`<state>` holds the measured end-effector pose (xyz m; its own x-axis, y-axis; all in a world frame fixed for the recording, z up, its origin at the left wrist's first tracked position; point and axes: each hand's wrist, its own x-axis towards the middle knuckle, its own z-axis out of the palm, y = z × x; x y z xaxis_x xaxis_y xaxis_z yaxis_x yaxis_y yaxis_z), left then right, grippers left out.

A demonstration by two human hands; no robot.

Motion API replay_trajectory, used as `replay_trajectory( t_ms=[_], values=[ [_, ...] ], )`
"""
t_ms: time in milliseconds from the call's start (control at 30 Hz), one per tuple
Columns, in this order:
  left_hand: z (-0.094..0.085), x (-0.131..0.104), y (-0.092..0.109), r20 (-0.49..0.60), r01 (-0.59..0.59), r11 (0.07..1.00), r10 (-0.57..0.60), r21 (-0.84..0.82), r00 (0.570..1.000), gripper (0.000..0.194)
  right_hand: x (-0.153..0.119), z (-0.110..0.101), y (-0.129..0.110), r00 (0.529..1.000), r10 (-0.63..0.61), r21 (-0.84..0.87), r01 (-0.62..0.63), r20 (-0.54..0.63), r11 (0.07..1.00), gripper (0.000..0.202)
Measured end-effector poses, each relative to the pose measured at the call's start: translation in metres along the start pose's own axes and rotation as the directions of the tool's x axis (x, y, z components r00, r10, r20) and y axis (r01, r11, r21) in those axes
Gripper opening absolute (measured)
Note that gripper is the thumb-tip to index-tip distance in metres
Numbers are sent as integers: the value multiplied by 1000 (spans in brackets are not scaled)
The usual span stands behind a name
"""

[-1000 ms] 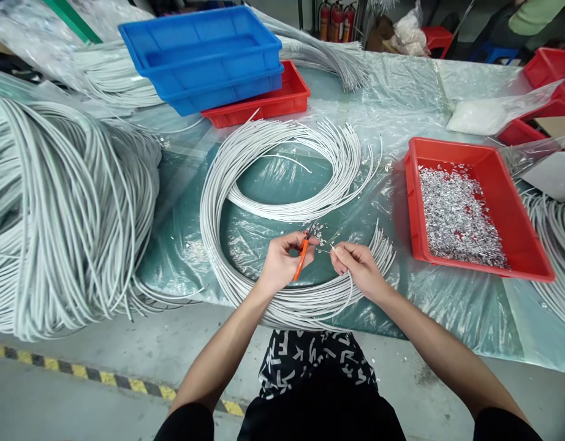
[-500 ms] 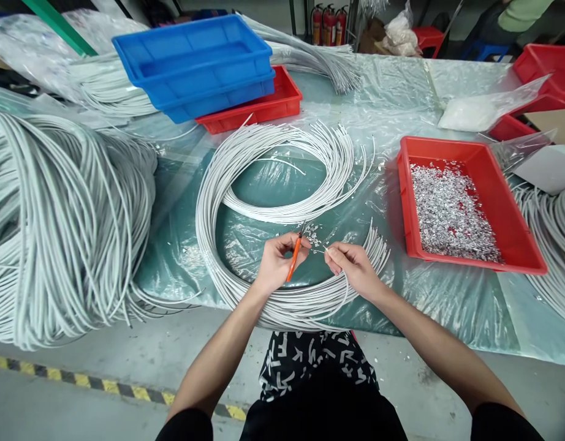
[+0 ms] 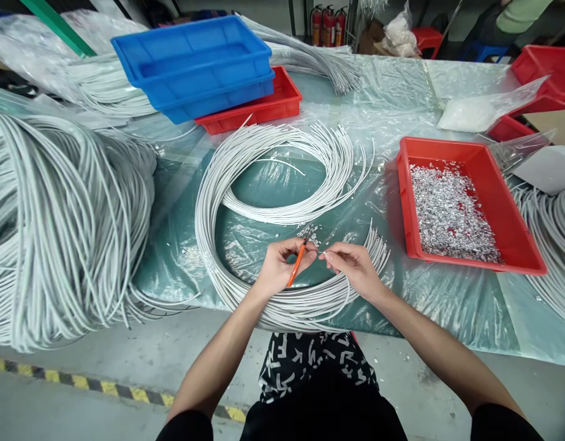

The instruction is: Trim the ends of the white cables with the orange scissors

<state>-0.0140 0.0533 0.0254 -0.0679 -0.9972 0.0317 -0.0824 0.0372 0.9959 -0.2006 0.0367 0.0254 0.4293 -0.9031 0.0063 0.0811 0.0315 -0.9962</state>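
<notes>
My left hand [image 3: 285, 263] is closed around a small orange-handled tool [image 3: 296, 263] with a dark, narrow tip; its exact kind is not clear. Facing it, my right hand [image 3: 349, 262] pinches a white cable [image 3: 347, 288] near its end. The fingertips of both hands are almost together at the thin tip of that cable, which is partly hidden. Below and around them lies a coil of white cables [image 3: 213, 257], its loose ends fanned out at the right. Small scraps [image 3: 312, 233] lie on the plastic sheet just beyond my fingers.
A red tray [image 3: 516, 245] of silvery bits stands at the right. Stacked blue trays [image 3: 195, 67] rest over another red tray [image 3: 282, 104] at the back. A large cable heap [image 3: 71, 226] fills the left. Plastic sheeting [image 3: 393, 110] covers the table.
My left hand has shifted slightly right and toward me with the orange-handled tool. My fingertips are now closer together at the cable's tip, and the thin wire between them shows less.
</notes>
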Motion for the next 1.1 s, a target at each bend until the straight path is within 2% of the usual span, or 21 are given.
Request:
replay_trajectory(
  t_ms=[167,433,633,767,1100],
  values=[
    [0,-3,-2,44,-46,999,46,-3,998,13,-1,1,1,999,-35,-40,35,-5,999,25],
    [1,-4,2,64,-53,999,53,0,997,15,-3,3,3,999,-54,-69,54,-3,996,24],
    [2,-5,1,74,-23,1000,22,9,997,20,-2,3,2,1000,-11,-79,12,19,997,32],
    [1,-4,2,86,-47,999,45,27,995,19,-2,2,2,999,-3,-79,8,51,997,34],
    [2,-3,11,120,-18,999,12,48,993,23,-3,-2,-2,990,-87,-216,109,109,970,33]
  ],
)
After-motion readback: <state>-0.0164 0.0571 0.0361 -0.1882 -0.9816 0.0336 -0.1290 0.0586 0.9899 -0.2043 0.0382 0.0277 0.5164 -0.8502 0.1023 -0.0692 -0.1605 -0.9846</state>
